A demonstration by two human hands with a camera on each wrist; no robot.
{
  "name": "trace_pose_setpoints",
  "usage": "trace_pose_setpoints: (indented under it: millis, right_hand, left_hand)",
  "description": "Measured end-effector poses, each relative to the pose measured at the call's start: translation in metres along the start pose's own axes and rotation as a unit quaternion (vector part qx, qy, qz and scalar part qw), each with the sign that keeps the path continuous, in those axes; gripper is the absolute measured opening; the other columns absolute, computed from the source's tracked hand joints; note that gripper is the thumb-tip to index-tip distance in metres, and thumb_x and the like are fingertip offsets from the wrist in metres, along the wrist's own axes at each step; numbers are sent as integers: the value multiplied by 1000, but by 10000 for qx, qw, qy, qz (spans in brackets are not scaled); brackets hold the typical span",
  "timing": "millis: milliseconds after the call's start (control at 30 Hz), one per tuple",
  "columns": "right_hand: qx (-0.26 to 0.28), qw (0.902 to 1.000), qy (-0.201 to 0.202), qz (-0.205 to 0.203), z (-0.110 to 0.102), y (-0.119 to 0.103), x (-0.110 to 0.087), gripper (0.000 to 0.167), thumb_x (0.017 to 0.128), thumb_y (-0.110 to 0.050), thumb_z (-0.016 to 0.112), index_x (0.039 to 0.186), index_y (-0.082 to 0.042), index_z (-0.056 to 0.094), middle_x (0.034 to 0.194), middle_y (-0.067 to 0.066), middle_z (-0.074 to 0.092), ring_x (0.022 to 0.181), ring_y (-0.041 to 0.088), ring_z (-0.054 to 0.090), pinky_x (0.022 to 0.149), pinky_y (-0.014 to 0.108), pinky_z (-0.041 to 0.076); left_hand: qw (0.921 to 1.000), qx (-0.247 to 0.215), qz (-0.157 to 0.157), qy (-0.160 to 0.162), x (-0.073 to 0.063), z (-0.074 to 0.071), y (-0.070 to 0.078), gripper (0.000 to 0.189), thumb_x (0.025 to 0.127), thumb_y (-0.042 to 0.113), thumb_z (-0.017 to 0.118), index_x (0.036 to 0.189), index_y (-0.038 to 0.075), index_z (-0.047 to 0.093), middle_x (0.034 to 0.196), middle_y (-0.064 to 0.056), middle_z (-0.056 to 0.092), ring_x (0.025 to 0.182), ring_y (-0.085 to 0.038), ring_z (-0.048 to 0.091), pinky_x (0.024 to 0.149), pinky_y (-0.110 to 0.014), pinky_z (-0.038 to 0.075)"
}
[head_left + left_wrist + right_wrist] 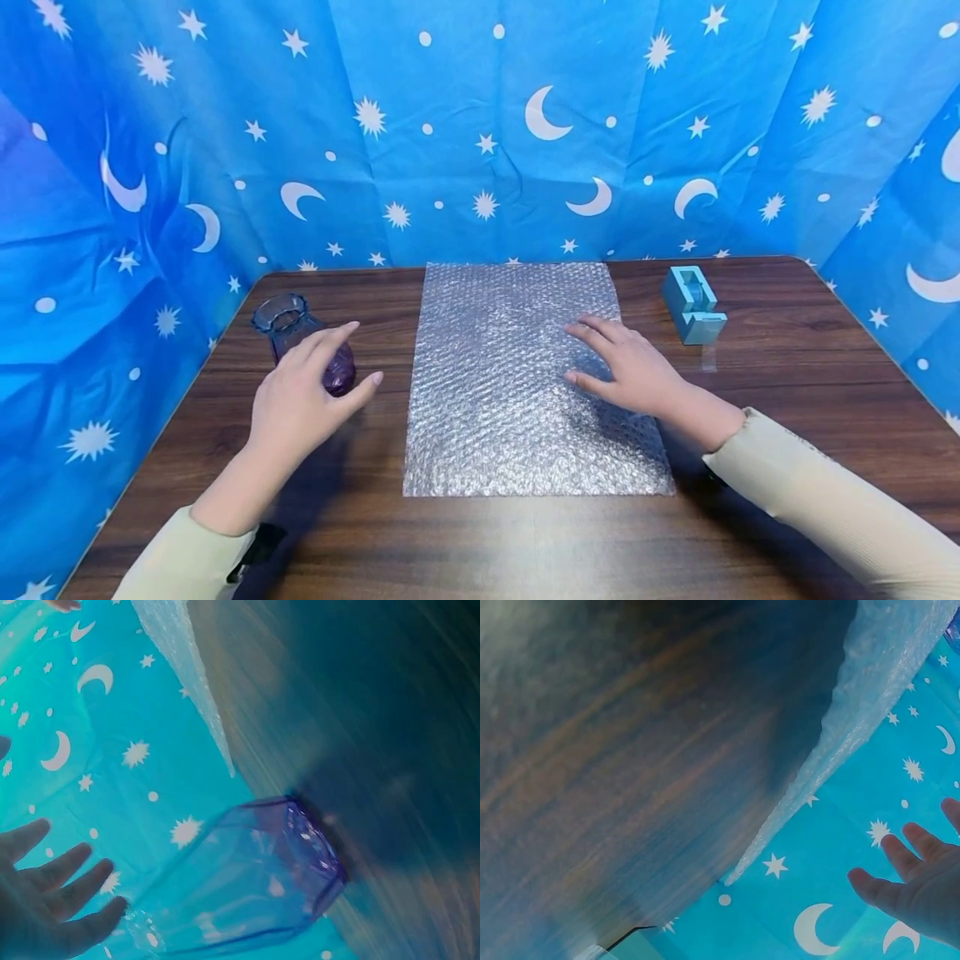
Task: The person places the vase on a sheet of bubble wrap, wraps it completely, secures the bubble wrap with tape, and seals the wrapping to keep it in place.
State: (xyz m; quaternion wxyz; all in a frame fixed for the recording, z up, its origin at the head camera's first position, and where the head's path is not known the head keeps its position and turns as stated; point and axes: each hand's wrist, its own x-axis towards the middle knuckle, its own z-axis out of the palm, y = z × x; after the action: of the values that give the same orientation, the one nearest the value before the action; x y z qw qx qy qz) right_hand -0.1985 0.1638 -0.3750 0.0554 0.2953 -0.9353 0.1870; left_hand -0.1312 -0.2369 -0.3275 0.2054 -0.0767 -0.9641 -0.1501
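Note:
A glass vase [282,318], bluish at its wavy rim and purple at its base, stands at the left of the table. In the head view my left hand [300,400] covers part of it; the left wrist view shows the vase [262,877] beside the spread fingers, with nothing in the hand. A sheet of bubble wrap [495,400] lies flat in the middle of the table. Over its right side hovers my right hand [633,367], fingers extended and holding nothing, its shadow falling on the wrap.
A teal tape dispenser [693,308] sits at the right rear, with a short clear tape end hanging from its front. The dark wood table [360,533] meets a blue curtain [465,167] with moons and stars at its back and sides.

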Motion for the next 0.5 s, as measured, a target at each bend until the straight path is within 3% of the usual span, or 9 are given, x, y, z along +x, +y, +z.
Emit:
trace_pose_setpoints:
  millis: [100,267,367,500]
  right_hand:
    - [17,10000,-12,0,0,-1,0,69,95,-37,70,153,-9,46,159,25,43,146,49,42,115,71,36]
    - [2,10000,-30,39,-1,-2,-1,69,96,-38,69,154,-11,45,160,24,42,146,48,42,115,71,36]
    - [24,10000,-37,74,-2,-2,-2,68,96,-38,69,154,-11,45,160,23,42,147,48,41,115,71,35]
    - [57,9999,-20,106,-3,-1,-2,67,97,-38,68,154,-12,45,160,24,42,147,48,42,115,71,35]
  left_hand:
    - [9984,-182,-63,523,1,-1,-5,69,81,36,82,143,16,58,140,-22,62,122,-49,60,86,-70,52]
    - [9922,-432,-169,1157,3,-3,-15,74,76,28,84,143,11,57,146,-23,54,132,-52,51,97,-75,44]
    - [9902,-541,-316,1250,5,-4,-21,78,76,27,85,146,9,54,151,-24,48,138,-53,44,104,-77,39]
    - [9894,-772,-689,1019,10,-7,-29,87,78,28,84,153,9,44,157,-25,41,144,-53,36,111,-77,32]
